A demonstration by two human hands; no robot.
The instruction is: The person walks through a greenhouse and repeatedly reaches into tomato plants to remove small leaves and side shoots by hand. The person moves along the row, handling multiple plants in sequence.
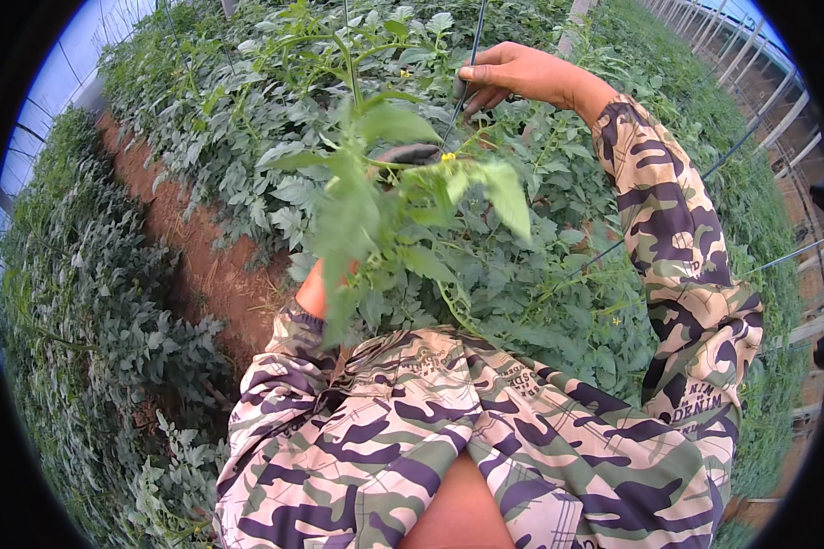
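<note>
My right hand (505,79), its fingertips dark-stained, pinches a dark string (479,34) between thumb and fingers. The string runs from the top of the picture down towards my left hand (412,154). Mostly hidden behind foliage, that hand shows only some dark-stained fingers beside a green stem and part of its wrist. Whether it grips the stem or the string cannot be told. Close to the camera, over the left hand, a tomato plant's leafy shoot (412,199) is partly blurred. It bears a small yellow flower (448,157).
Dense tomato plants (226,123) stand ahead and to the right. A reddish soil path (192,240) runs on the left, beside another plant row (75,316). A second upright string (348,55) hangs left of my right hand. Pale posts (786,110) line the far right.
</note>
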